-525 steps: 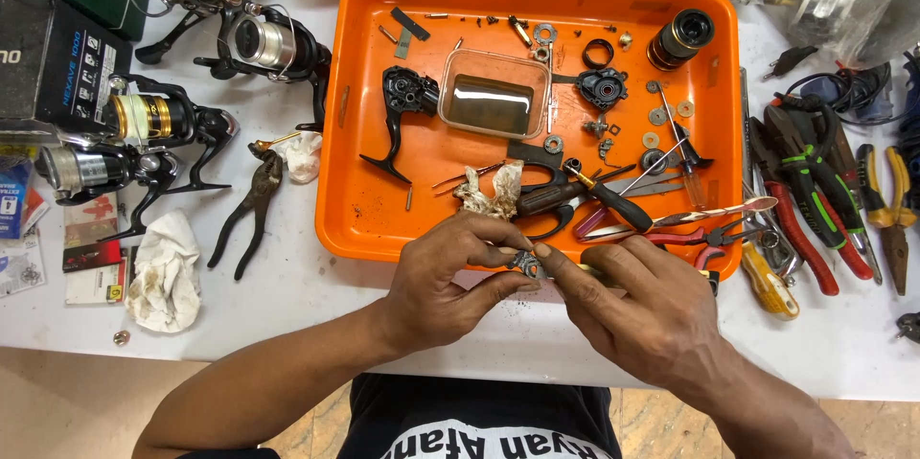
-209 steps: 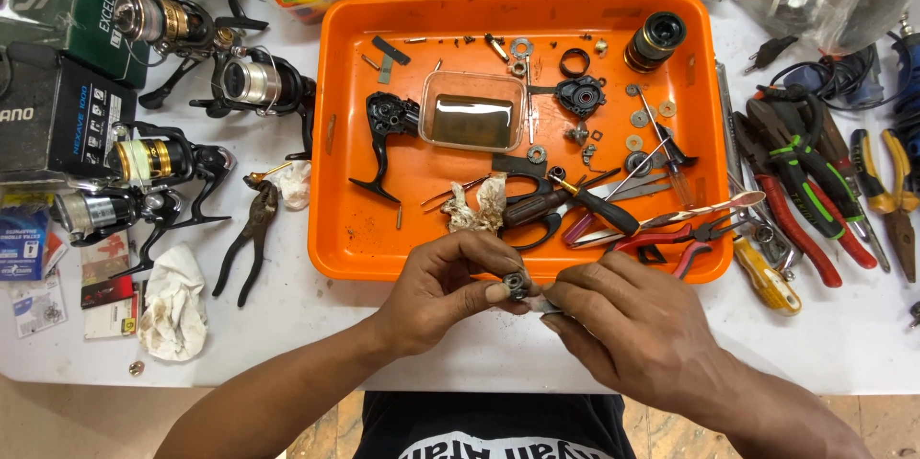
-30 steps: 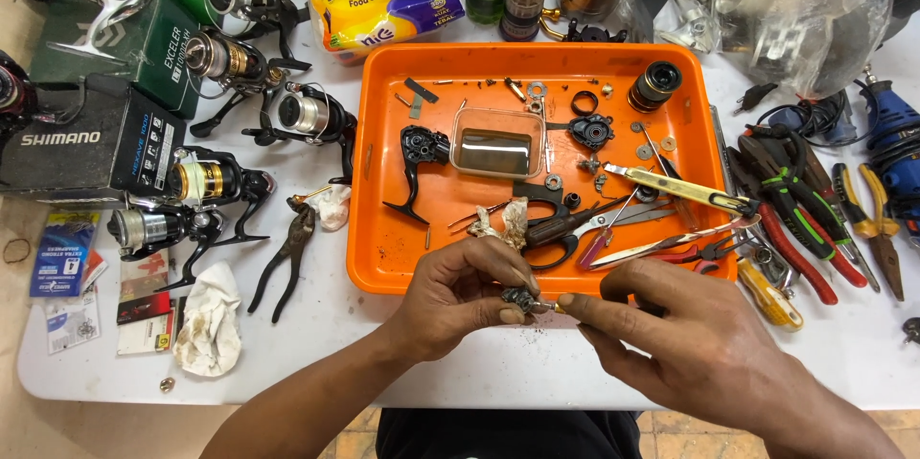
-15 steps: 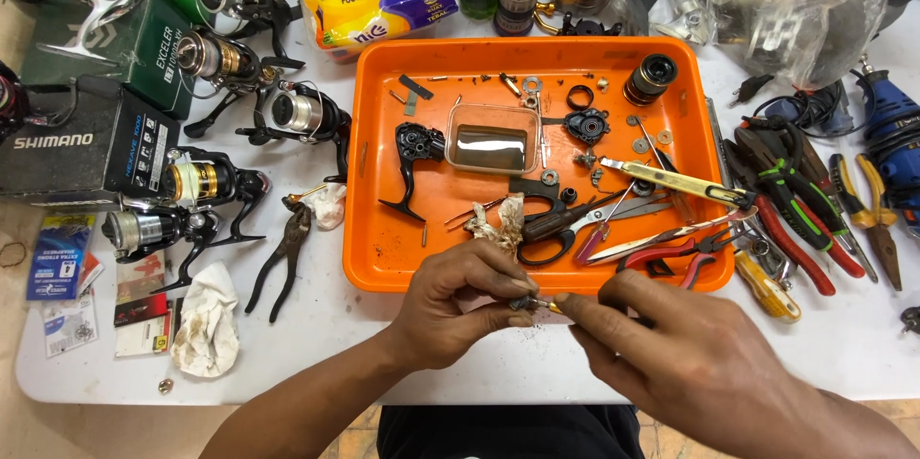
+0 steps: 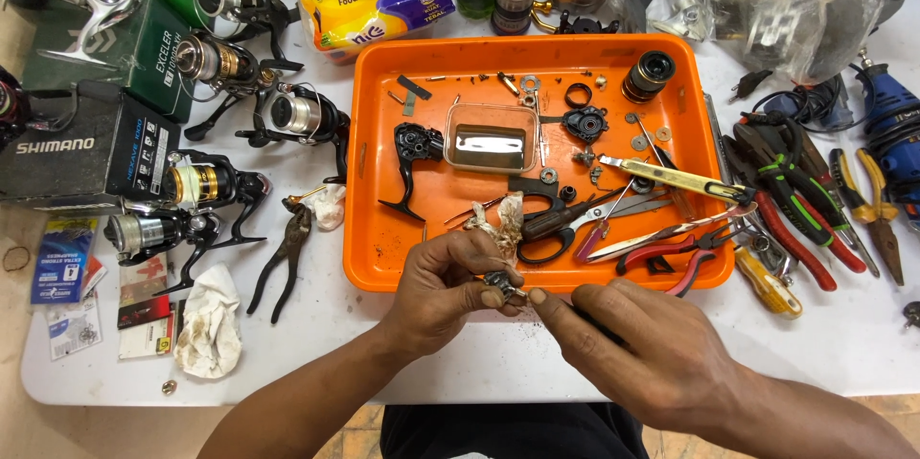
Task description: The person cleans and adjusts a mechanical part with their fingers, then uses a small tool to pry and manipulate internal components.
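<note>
My left hand (image 5: 450,288) pinches a small dark metal reel part (image 5: 502,285) just in front of the orange tray (image 5: 379,229). My right hand (image 5: 640,351) meets it from the right, thumb and forefinger closed on a thin dark tool whose tip touches the part; most of the tool is hidden in the hand. Behind the hands, inside the tray, lie a dirty rag scrap (image 5: 500,220), black scissors (image 5: 548,217), a black reel body (image 5: 412,154), a small shiny metal dish (image 5: 490,141) and several washers and screws.
Several fishing reels (image 5: 201,186) and boxes (image 5: 86,148) crowd the left side. Black pliers (image 5: 285,253) and a soiled cloth (image 5: 206,320) lie left of the tray. Pliers, cutters and screwdrivers (image 5: 795,219) lie right of it. Bottles and bags stand at the back.
The view has shifted slightly, so the tray sits a little lower in the frame. Both hands stay together on the small part, with only small finger movements.
</note>
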